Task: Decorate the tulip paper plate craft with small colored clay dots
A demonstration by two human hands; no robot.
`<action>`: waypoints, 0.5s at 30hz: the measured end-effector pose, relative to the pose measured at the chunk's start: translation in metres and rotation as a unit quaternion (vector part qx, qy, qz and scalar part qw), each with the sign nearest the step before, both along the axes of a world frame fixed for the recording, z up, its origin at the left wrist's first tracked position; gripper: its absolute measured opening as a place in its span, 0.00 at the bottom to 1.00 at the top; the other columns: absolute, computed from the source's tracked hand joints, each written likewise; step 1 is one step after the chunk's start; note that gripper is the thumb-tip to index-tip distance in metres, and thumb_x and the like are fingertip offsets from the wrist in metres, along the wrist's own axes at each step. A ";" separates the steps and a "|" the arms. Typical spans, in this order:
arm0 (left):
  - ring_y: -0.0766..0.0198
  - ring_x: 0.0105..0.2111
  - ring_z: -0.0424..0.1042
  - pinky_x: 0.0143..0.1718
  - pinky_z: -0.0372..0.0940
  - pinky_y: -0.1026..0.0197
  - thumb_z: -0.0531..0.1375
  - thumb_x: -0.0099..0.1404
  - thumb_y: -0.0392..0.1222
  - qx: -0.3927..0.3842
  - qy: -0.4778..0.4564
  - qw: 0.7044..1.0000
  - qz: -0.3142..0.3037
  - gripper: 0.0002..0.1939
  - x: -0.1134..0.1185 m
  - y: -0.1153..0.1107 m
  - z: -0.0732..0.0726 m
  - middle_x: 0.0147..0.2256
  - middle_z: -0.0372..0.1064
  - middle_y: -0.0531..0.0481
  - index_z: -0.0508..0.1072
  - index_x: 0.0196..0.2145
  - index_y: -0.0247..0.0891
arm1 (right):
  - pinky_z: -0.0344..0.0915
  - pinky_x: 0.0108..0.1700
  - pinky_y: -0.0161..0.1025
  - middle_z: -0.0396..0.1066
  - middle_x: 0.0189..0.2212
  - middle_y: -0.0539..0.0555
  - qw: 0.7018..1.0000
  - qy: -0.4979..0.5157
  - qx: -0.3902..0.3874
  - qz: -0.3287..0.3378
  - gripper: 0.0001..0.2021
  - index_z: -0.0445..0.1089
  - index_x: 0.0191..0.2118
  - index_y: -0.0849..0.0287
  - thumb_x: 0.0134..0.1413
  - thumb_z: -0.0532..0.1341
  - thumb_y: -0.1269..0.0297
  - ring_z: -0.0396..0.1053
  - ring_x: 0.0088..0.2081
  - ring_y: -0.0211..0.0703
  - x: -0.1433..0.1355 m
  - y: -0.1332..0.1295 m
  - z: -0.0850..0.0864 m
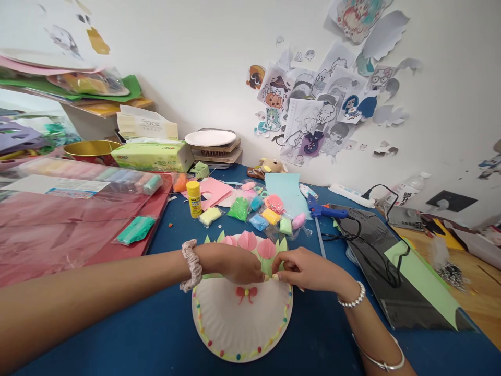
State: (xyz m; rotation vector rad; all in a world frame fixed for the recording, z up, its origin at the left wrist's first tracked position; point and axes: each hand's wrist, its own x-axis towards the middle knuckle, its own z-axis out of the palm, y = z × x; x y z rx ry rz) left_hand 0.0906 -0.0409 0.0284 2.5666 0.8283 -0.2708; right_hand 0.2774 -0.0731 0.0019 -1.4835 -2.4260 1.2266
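Observation:
A white paper plate craft (242, 318) lies on the blue table, its rim trimmed with a yellow line and colored dots. A small red bow (246, 295) sits near its straight upper edge. Pink paper tulips (266, 248) with green leaves rise behind that edge. My left hand (245, 265) reaches over the craft, fingers closed, fingertips at the upper edge. From the right, my right hand (301, 269) meets it, thumb and finger pinched beside the left fingertips. Whatever is between the fingers of either hand is too small to make out.
Behind the craft lie a yellow glue stick (194, 199), bagged clay (238, 209) and a blue glue gun (329, 211) with its cord. Plastic-wrapped sheets (97, 219) cover the left side. A black folder (376, 271) lies right, tissue packs (152, 155) back left.

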 end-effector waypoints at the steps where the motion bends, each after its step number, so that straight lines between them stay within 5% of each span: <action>1: 0.60 0.39 0.69 0.38 0.67 0.53 0.54 0.64 0.42 -0.011 0.031 0.999 -0.027 0.13 0.000 0.000 0.000 0.45 0.66 0.45 0.66 0.45 0.37 | 0.55 0.23 0.30 0.58 0.14 0.44 1.000 0.000 0.000 0.000 0.10 0.66 0.37 0.61 0.55 0.53 0.62 0.61 0.17 0.33 0.000 0.000 0.000; 6: 0.60 0.41 0.68 0.41 0.65 0.52 0.53 0.64 0.42 -0.018 0.128 0.985 -0.111 0.12 0.002 0.000 -0.001 0.47 0.65 0.45 0.67 0.45 0.38 | 0.57 0.23 0.30 0.59 0.14 0.44 1.000 0.006 -0.003 0.000 0.10 0.67 0.37 0.61 0.55 0.52 0.61 0.61 0.16 0.33 0.001 0.000 0.000; 15: 0.60 0.41 0.68 0.40 0.66 0.52 0.54 0.64 0.42 -0.012 0.177 0.976 -0.128 0.13 0.006 0.004 -0.003 0.46 0.65 0.45 0.66 0.46 0.37 | 0.57 0.22 0.29 0.58 0.13 0.43 1.000 0.011 -0.008 -0.006 0.09 0.67 0.36 0.61 0.54 0.52 0.63 0.61 0.16 0.32 0.001 0.000 0.001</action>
